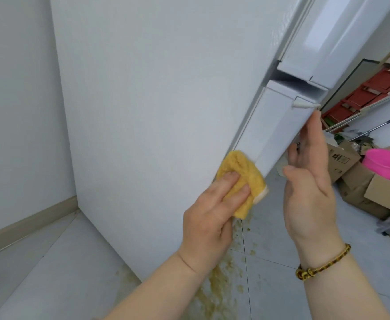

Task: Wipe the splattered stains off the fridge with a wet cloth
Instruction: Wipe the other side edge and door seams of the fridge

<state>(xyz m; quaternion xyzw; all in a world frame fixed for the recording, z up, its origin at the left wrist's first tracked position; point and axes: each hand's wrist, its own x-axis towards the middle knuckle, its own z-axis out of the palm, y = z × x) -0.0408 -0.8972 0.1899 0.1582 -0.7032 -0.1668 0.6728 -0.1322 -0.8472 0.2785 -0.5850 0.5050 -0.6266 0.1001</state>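
Note:
The white fridge [157,107] fills the middle of the head view, its broad side panel facing me and its two doors at the right. My left hand [210,215] presses a folded yellow cloth [83,179] flat against the lower front corner of the side panel, just beside the lower door [279,125]. My right hand [309,181] holds the lower door's outer edge, fingers behind it and thumb in front. A beaded bracelet circles the right wrist. No stains show on the visible part of the panel.
Yellow-brown splatter [221,280] covers the grey floor tiles at the fridge's foot. Cardboard boxes [362,181], a pink bucket [385,162], red crates [371,93] and a metal pole lie at the right. A white wall [16,112] with a beige skirting stands at the left.

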